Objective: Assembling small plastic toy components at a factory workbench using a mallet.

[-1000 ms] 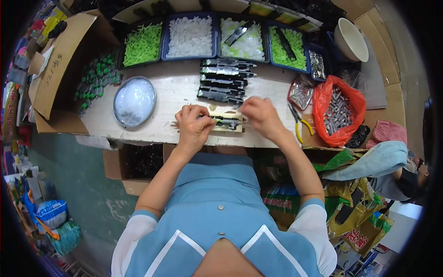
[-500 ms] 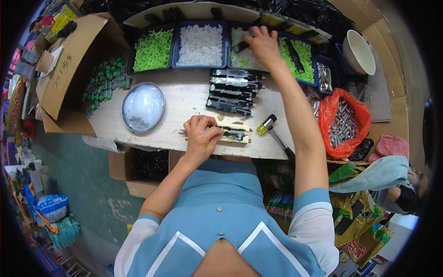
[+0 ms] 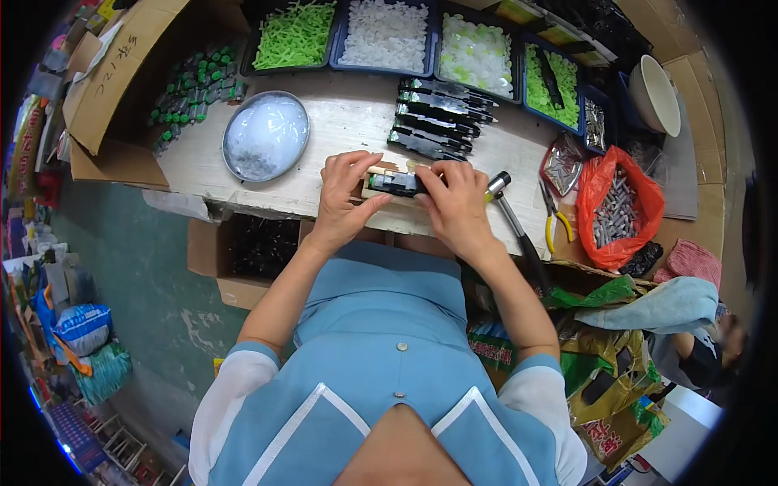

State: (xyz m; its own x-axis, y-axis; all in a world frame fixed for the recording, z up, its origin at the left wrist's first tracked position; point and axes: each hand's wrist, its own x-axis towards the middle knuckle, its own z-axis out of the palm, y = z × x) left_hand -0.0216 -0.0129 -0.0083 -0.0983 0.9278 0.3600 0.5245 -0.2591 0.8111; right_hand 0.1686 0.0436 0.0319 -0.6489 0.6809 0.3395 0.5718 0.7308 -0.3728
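Note:
A small black-and-clear casing (image 3: 395, 183) with a green bit at its left end lies in a cream block (image 3: 378, 168) near the table's front edge. My left hand (image 3: 340, 202) spans the block's left end, thumb on the near side and fingers on the far side. With thumb and fingertips, my right hand (image 3: 460, 206) grips the casing's right end, covering that part. Just right of this hand lies a hammer (image 3: 510, 217) with a yellow-and-metal head and dark handle. Behind the block, several similar black casings (image 3: 433, 121) lie in a stack of rows.
Trays of green strips (image 3: 296, 36), white pieces (image 3: 382, 36), round clear pieces (image 3: 476, 57) and green pieces (image 3: 539, 89) line the back. A round dish (image 3: 266, 136) stands left. Yellow-handled pliers (image 3: 557, 220) and a red bag (image 3: 590, 190) of metal cylinders lie right.
My right hand has come back from the tray of clear pieces, where it held a black part, to the block. My left hand has opened wider around the block. The view has shifted.

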